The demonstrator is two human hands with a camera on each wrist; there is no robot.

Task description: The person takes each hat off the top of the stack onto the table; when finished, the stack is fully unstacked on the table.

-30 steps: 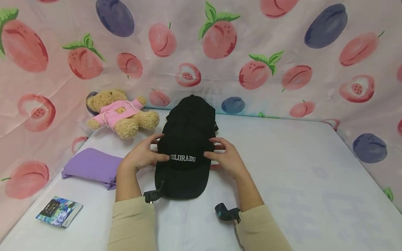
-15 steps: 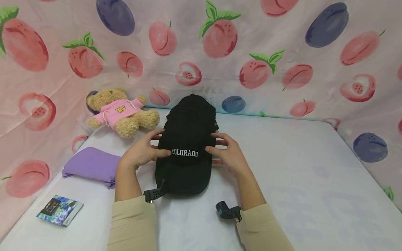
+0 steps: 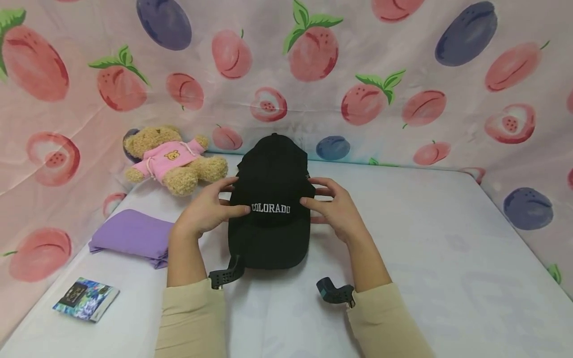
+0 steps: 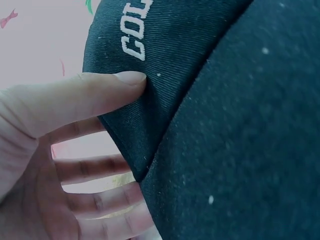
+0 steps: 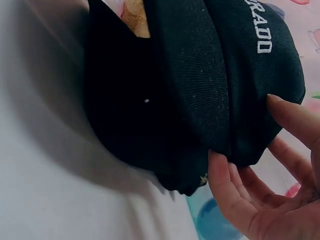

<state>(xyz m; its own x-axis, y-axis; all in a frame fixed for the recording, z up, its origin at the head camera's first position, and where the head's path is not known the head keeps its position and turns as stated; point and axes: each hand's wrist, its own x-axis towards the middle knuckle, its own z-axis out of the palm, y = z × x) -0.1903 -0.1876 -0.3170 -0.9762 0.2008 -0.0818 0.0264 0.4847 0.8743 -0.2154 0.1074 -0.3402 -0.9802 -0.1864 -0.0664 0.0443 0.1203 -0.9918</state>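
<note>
Both hands hold a black cap lettered COLORADO at the middle of the white bed. The left hand pinches one side between thumb and fingers; the right hand likewise grips the other.

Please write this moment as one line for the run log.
left hand: holds black cap | right hand: holds cap | cap: on white mattress
</note>
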